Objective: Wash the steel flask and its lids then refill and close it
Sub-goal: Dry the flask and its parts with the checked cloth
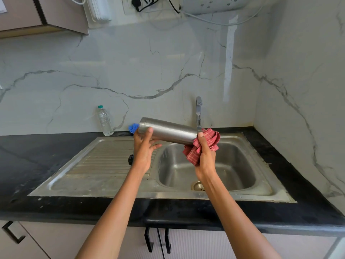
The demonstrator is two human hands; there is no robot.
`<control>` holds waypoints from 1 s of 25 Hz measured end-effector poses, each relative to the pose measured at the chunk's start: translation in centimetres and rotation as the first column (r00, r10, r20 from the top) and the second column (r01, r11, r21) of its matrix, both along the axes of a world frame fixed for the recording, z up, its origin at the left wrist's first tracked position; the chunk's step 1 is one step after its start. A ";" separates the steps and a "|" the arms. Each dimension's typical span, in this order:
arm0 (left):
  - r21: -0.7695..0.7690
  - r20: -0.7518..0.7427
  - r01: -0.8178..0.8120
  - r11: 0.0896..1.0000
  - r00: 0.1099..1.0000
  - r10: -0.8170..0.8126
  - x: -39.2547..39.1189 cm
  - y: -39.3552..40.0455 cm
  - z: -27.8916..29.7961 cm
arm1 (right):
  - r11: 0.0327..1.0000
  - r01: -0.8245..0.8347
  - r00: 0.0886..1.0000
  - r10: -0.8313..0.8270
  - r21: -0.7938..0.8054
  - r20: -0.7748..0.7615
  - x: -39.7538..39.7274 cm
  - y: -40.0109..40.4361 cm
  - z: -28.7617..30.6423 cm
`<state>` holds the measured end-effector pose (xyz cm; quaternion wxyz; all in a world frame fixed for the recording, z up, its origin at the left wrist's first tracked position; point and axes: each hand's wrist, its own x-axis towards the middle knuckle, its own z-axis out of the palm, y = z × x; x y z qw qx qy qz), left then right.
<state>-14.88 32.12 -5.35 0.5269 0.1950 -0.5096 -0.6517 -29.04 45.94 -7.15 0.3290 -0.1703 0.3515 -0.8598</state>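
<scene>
Steel flask (168, 130) lies sideways above the sink (97, 165) basin as we dry it: our left hand (142, 148) steadies one end, our right hand (204, 156) grips a red cloth (202, 145) against the other.

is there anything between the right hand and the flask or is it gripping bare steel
Yes. A red checked cloth is bunched between the right hand and the right end of the steel flask. The left hand holds the other end directly, with nothing between.
</scene>
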 end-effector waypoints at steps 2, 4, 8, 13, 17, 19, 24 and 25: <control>0.022 0.087 0.019 1.000 0.996 -0.021 1.2 -0.3 0.6 | 0.998 0.054 0.998 -0.054 0.018 -0.014 -1.2 -0.1 0.6; -0.002 0.251 0.119 0.993 0.961 -0.115 2.5 -0.6 0.6 | 0.991 0.116 0.993 -0.116 0.065 -0.012 -2.2 -0.5 1.3; -0.083 0.653 0.393 0.916 0.715 -0.248 4.7 -0.2 0.4 | 0.985 0.153 0.988 -0.153 0.085 0.001 -2.7 -3.0 2.9; -0.279 0.901 0.449 0.849 0.429 0.069 4.6 0.1 -0.5 | 0.993 0.117 0.984 -0.111 0.036 -0.141 -0.1 -5.1 3.2; -0.343 0.895 0.374 0.861 0.407 0.180 5.5 0.1 -1.7 | 0.999 0.047 0.939 -0.045 -0.001 -0.340 2.9 -5.1 2.7; -0.357 0.854 0.311 0.881 0.491 0.172 6.2 0.3 -2.2 | 1.000 0.009 0.903 0.004 0.028 -0.431 4.3 -5.5 2.7; -0.375 0.689 0.055 0.925 0.684 0.239 8.9 -0.4 -2.0 | 0.991 -0.088 0.853 0.127 0.100 -0.507 8.3 -7.1 2.4; -0.370 0.673 0.006 0.929 0.691 0.264 9.6 -0.8 -1.6 | 0.989 -0.103 0.865 0.142 0.106 -0.481 8.8 -7.4 2.1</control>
